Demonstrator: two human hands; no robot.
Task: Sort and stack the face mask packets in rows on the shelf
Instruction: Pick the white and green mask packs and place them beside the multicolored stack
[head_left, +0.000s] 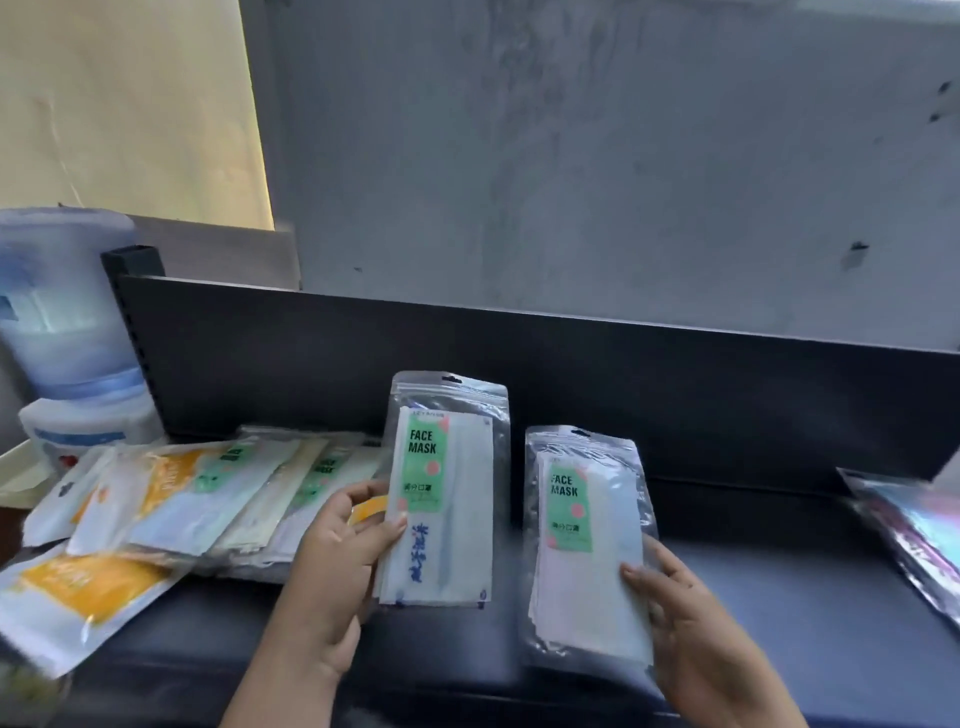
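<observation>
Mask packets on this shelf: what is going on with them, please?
A person is sorting face mask packets at a dark shelf. The left hand holds a green-label packet upright. The right hand holds a second packet of the same kind beside it, not touching it. A loose pile of orange and green packets lies on the left, and a shiny packet lies at the far right. No tidy rows show yet.

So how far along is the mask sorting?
Early. Done: no neat row shows on the shelf; one iridescent packet lies apart at right. In hand: left hand holds a green-label packet, right hand a second green-label packet. Left: the mixed pile of orange and green packets.
</observation>
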